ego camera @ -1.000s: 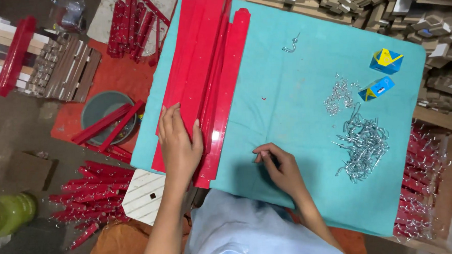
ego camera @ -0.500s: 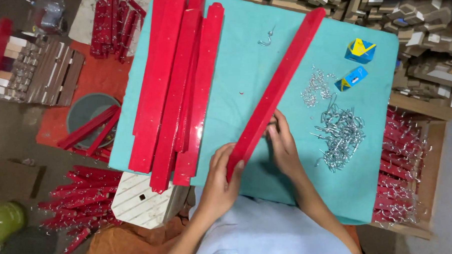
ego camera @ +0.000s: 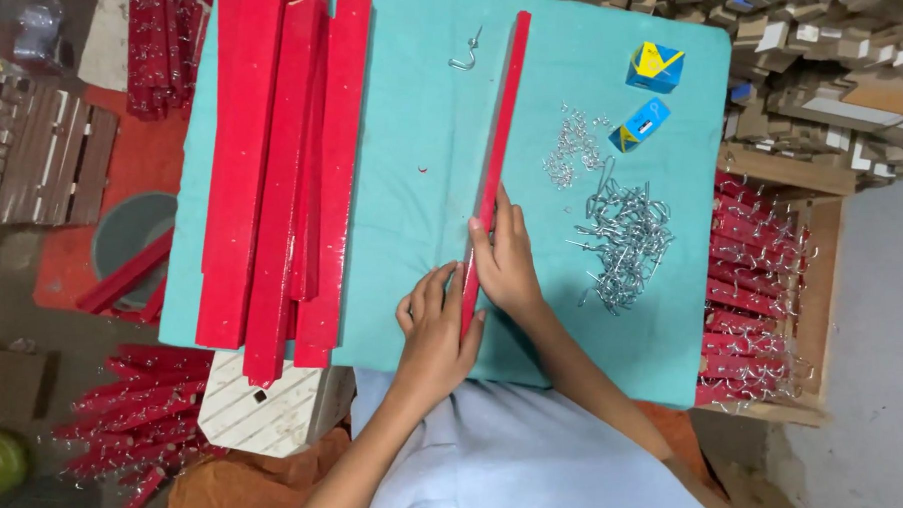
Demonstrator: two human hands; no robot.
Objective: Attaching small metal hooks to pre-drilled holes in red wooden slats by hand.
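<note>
Head view: a long red slat [ego camera: 498,147] standing on edge on the teal table [ego camera: 417,135], near end pinched between left hand [ego camera: 432,335] and right hand [ego camera: 507,262], fingers of both closed around it. Likely to tip flat if the grip slackens. Loose metal hooks [ego camera: 626,238] just beside the right hand, easily scattered or snagged by a sleeve.

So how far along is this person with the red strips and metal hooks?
Done, it seems: the wooden crate on the right holds red strips already carrying hooks. In hand: the left hand and right hand hold one long red wooden strip on edge on the teal cloth. Left: a stack of bare red strips and a pile of silver hooks.
</note>
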